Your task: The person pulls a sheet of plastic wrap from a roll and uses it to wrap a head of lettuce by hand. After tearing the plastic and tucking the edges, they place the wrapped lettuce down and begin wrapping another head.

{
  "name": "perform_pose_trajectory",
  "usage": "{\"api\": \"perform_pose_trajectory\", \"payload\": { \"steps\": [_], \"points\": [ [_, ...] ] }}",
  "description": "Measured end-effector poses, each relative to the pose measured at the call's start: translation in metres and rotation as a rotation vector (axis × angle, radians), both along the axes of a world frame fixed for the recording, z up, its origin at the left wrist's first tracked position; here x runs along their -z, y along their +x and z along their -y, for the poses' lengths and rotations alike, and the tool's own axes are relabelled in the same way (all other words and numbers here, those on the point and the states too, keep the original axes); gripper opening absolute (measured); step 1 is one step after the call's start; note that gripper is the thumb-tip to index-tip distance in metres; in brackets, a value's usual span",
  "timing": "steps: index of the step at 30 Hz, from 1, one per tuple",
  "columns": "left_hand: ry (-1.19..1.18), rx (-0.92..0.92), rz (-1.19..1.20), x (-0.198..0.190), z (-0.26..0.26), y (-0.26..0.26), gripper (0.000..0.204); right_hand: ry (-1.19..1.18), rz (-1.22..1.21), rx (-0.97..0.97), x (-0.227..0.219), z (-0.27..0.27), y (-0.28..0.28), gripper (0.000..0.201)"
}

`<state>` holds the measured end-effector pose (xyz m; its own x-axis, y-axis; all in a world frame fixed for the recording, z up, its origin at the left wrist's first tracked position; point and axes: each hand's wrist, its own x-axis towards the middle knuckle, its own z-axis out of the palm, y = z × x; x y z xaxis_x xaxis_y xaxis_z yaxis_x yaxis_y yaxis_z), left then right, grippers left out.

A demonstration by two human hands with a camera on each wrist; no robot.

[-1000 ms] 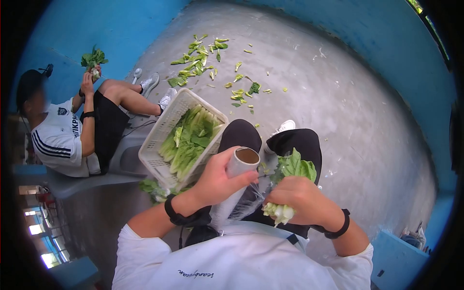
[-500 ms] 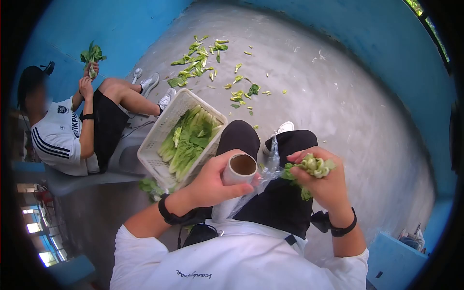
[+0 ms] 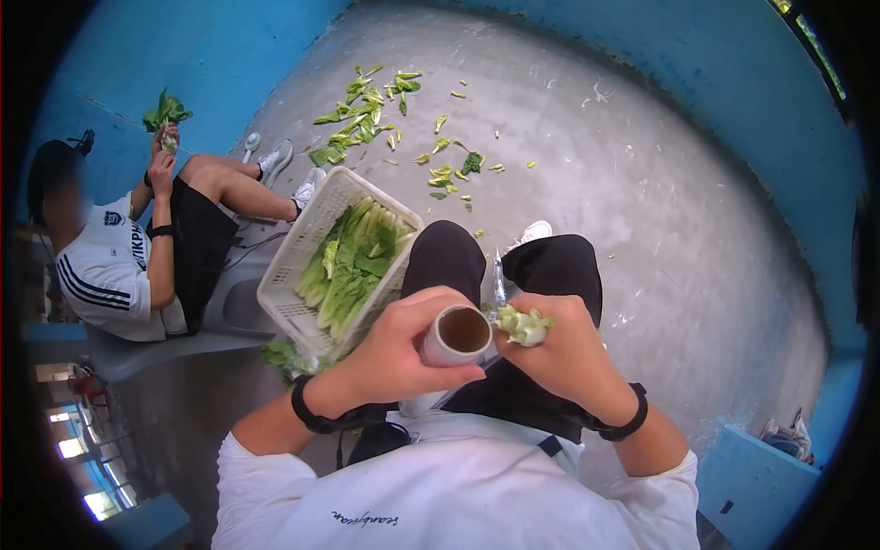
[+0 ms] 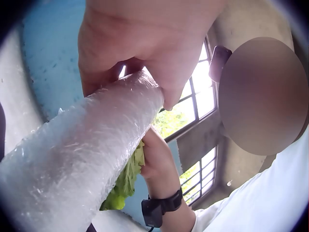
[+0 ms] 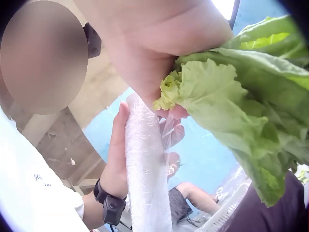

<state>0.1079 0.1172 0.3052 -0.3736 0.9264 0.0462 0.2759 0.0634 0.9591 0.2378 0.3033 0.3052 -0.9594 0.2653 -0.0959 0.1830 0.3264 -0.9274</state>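
My left hand (image 3: 390, 353) grips the top end of a thick roll of clear plastic film (image 4: 82, 154), whose cardboard core opening faces up. Close beside it on the right, my right hand (image 3: 573, 353) holds a bunch of leafy greens by the stalks, the pale cut ends (image 3: 524, 325) showing above the fingers. In the right wrist view the leaves (image 5: 227, 106) spread out from under that hand, and a thin strip of film (image 5: 167, 130) runs between the roll and the hand.
A white basket (image 3: 275, 298) of leafy greens stands left of my knees. Loose leaves (image 3: 353, 128) lie scattered on the grey floor (image 3: 660, 220). At the left, another person (image 3: 110, 266) sits holding greens (image 3: 166, 112). More greens (image 3: 284, 356) lie below the basket.
My right hand first swung right and up with the bunch, stretching the film, then came back left beside the roll. The left hand keeps its grip on the roll.
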Motion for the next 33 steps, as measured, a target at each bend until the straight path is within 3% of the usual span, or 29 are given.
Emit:
{"api": "perform_pose_trajectory", "payload": {
  "steps": [11,19,22,24,29,33],
  "points": [
    [0.071,-0.006,-0.018,-0.007,0.011,-0.001,0.046,-0.104,0.221,-0.105,0.002,-0.009,-0.015,0.018],
    [0.100,-0.084,0.050,-0.009,0.021,-0.005,0.045,-0.029,0.317,-0.132,0.005,-0.009,-0.019,0.015],
    [0.328,-0.313,0.420,-0.025,0.029,-0.003,0.049,0.023,0.376,-0.114,0.026,-0.017,-0.009,0.018],
    [0.312,-0.333,0.450,-0.043,0.032,-0.019,0.058,0.030,0.392,-0.090,0.029,-0.026,-0.004,0.020],
    [0.268,-0.395,0.451,-0.027,0.036,-0.045,0.061,0.005,0.432,-0.072,0.008,-0.032,0.005,0.020],
    [0.318,-0.690,0.542,-0.014,0.035,-0.067,0.052,0.127,0.488,-0.121,0.001,-0.040,0.027,0.019]
  ]
}}
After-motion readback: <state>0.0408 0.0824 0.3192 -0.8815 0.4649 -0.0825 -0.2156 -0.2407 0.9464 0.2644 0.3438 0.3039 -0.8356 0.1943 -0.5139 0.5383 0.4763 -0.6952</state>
